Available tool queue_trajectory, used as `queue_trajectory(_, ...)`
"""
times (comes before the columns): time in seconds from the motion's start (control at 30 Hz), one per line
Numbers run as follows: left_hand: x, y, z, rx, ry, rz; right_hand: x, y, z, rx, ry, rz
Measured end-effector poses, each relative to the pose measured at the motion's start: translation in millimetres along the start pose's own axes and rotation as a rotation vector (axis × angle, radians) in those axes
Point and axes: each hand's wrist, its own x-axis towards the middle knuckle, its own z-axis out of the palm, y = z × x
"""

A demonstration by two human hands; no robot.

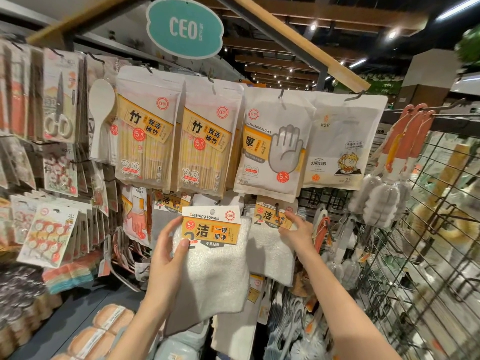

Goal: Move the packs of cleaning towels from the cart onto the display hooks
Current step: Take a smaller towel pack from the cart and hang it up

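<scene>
Head view: left hand (166,249), grip pinching a white towel pack (213,258) at its left edge with the thumb on the orange label, pack held up before the display below two chopstick packs (148,131); right hand (298,229), grip pinching the label of a second towel pack (272,229) that hangs on a hook (277,207) just right of the first. Above hang a glove pack (272,146) and a teal sign (184,28); a wire rack (428,242) with brushes (381,196) stands at right.
</scene>
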Motion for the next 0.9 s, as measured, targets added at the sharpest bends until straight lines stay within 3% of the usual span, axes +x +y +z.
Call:
queue_trajectory(0.13, -2, 0, 1, 0.008, 0.002, 0.003, -10, -6, -4, -0.004, -0.027, 0.021)
queue_trajectory(0.37, -3, 1, 7, -0.034, 0.008, 0.013, -48, -20, -21, 0.100, 0.088, -0.107)
queue_trajectory(0.57, -8, 1, 14, -0.048, 0.002, 0.026, -93, -45, -20, 0.110, -0.097, -0.261)
queue_trajectory(0.9, -17, 1, 28, -0.130, -0.067, 0.008, -124, -62, 3, 0.159, -0.284, -0.353)
